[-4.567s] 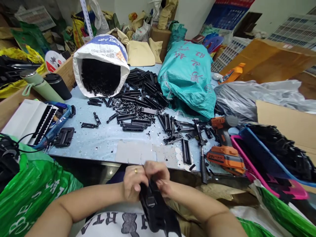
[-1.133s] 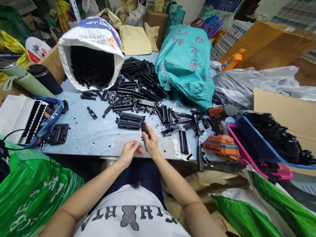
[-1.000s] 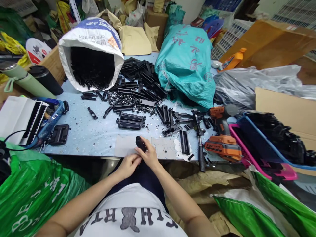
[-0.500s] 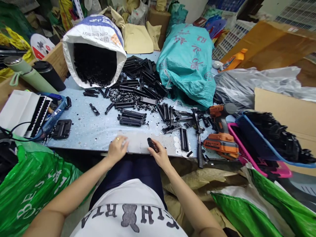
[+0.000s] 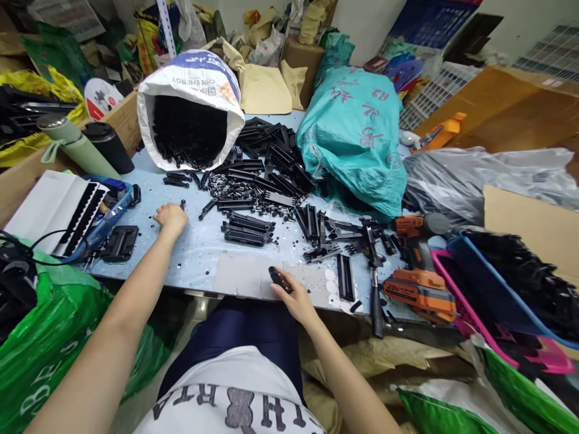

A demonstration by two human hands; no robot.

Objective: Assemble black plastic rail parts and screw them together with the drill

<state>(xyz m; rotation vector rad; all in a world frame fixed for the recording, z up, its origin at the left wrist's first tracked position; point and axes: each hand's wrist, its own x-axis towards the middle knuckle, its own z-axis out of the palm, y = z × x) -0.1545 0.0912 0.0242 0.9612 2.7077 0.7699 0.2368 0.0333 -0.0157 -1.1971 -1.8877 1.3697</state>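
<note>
My right hand (image 5: 293,292) is closed around a small, rounded black part (image 5: 274,276) above the grey mat (image 5: 244,274) at the table's front edge. To the left, my left hand (image 5: 170,218) reaches over the table. Its fingers are partly hidden, so their closure is unclear. Beside it shows the end of a small black link piece (image 5: 183,204), the rest covered by the hand. Farther right lie a stack of long black plastic parts (image 5: 248,229) and a heap of small metal pins (image 5: 233,188).
A white sack (image 5: 190,72) of black parts lies behind, beside a teal bag (image 5: 353,138). At right are a hammer (image 5: 375,289), an orange cordless drill (image 5: 418,292) and a blue basket (image 5: 511,289). A black clamp-like block (image 5: 120,243) and another blue basket (image 5: 108,217) stand left.
My left hand has moved left and away from the mat to the link piece. My right hand keeps the black part over the mat. The view has shifted slightly.
</note>
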